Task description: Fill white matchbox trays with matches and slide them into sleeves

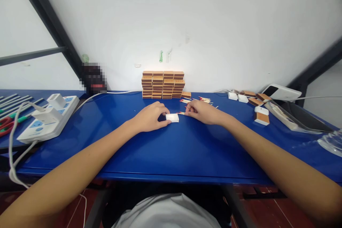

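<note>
My left hand [153, 117] grips a small white matchbox tray [172, 117] between thumb and fingers, low over the blue tabletop. To its right, my right hand [201, 111] pinches matchsticks [183, 113] whose red heads point left toward the tray. How many matches it holds I cannot tell. Loose red-headed matches [204, 99] lie scattered just behind my right hand. A stack of brown matchboxes [162, 84] rises behind both hands against the wall, with a single matchbox [186, 94] lying at its right foot.
On the right lie several matchbox sleeves [262, 118] and white trays [242, 98], near a white device [281, 92] and a clear packet with a dark panel [299, 117]. A white power strip [49, 119] with cables and red-handled scissors [5, 125] sit at left.
</note>
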